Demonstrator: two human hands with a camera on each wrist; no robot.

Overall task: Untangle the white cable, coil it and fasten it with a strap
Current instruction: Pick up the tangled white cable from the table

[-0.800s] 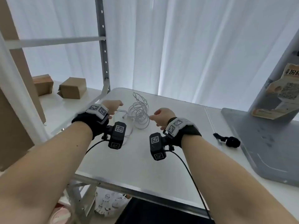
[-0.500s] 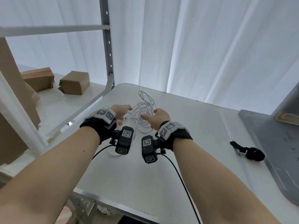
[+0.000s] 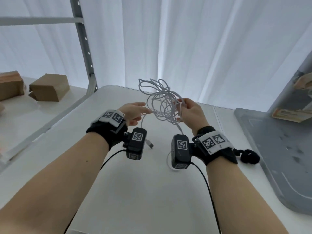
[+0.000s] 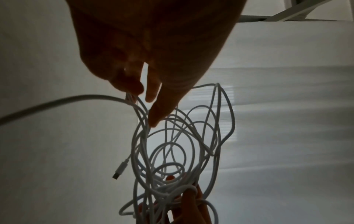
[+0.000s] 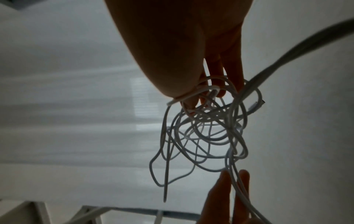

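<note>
The white cable (image 3: 162,102) is a loose tangle of loops held up above the white table (image 3: 152,191), between both hands. My right hand (image 3: 184,107) grips a bunch of loops at the tangle's right side, its fingers curled round them (image 5: 206,94). My left hand (image 3: 143,112) reaches in from the left with its fingers stretched out and pinches a few strands at the fingertips (image 4: 134,95). One strand drops from there to a USB plug (image 3: 150,144) by the left wrist camera. A second plug (image 4: 119,169) dangles from the tangle. The black strap (image 3: 249,156) lies on the table, right of my right wrist.
A grey metal base plate (image 3: 278,157) with an upright column takes up the right side. Cardboard boxes (image 3: 49,90) sit on a shelf to the left, behind a grey shelf post (image 3: 84,48). White curtains hang behind the table.
Both hands took hold of the cable where it lay on the table and lifted the tangle. The right hand moved up and to the right, and the loops now spread between the hands.
</note>
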